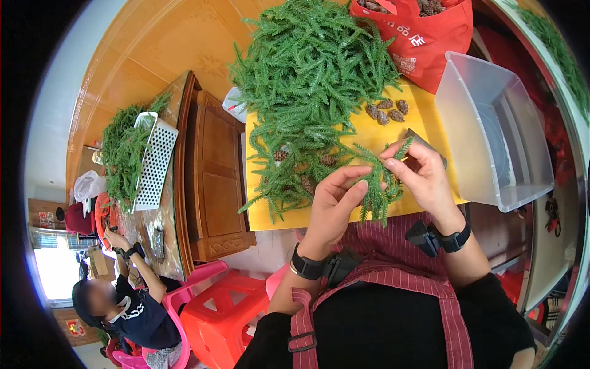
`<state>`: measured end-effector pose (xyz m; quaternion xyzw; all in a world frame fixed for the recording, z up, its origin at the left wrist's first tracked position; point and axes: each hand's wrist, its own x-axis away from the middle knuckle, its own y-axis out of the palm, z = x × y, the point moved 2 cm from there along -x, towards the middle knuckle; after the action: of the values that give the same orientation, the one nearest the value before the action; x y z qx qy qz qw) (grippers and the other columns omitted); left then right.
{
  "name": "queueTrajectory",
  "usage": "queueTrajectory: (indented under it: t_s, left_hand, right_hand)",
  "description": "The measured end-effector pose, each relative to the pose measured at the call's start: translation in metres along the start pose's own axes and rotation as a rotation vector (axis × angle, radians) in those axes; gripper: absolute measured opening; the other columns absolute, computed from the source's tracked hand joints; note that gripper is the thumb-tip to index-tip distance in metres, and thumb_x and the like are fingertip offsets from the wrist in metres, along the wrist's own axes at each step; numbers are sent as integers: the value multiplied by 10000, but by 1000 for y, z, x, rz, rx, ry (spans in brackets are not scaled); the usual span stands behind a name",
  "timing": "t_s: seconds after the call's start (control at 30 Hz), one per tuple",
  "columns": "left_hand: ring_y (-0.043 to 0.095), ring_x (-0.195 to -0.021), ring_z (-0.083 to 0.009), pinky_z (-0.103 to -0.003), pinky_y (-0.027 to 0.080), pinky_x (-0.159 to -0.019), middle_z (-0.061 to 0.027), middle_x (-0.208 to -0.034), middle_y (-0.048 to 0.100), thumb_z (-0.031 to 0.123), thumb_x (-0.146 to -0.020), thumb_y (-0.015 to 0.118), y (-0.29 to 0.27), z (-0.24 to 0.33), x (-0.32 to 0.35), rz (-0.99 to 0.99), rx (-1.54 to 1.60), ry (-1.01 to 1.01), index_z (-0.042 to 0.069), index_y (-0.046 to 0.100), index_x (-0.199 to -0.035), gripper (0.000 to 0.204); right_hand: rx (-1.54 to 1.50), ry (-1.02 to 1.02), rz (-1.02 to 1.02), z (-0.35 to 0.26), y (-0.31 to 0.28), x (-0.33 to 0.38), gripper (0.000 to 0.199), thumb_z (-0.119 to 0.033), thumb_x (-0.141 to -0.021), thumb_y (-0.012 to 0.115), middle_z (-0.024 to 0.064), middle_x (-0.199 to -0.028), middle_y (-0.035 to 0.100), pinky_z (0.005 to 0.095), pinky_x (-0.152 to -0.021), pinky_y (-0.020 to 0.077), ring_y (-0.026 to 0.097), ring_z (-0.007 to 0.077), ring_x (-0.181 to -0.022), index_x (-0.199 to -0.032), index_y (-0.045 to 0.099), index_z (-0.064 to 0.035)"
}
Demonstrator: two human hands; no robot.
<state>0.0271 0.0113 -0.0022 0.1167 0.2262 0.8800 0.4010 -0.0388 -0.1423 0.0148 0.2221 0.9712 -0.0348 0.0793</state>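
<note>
Head camera, looking down over a striped maroon apron: both hands are raised together above the near edge of a yellow table top (375, 132). The left hand (335, 200) and the right hand (418, 172) each pinch a small sprig of green artificial fir branch (378, 184), fingers closed on it, the left from below and the right at its upper tip. Each wrist wears a black strap with a small black device.

Behind the sprig, a large heap of the same green fir branches (310, 74) covers the left and middle of the table, with brown pine cones (386, 112) lying loose just right of the heap. A red fabric bag (430, 43) stands at the far right corner, and a clear plastic storage box (491, 132) sits tilted at the right edge.

At far left, another person (132, 307) sits on a pink plastic chair at a separate wooden table holding more green branches and a white perforated basket (153, 161).
</note>
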Motion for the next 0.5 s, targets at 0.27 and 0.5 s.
queueTrajectory:
  t_s: [0.27,0.5]
  left_hand:
    - [532,-894,-86,-215,433,-762,-38,-1029,550,7,-831,546,0,2,1,69,-30,-2,19,494,-1051,227]
    - [579,-844,-193,-299,453,-767,-86,-1001,533,16,-870,428,-12,6,3,233,0,23,6,436,-1069,199]
  right_hand:
    - [-94,47,-26,-3,4,4,324,-39,-806,583,36,-1046,507,248,-803,437,501,108,-939,-1112,477,-28]
    - [131,117,-43,15,-30,-31,308,-71,-816,569,50,-1051,541,262,-829,429,513,124,-970,-1106,486,-8]
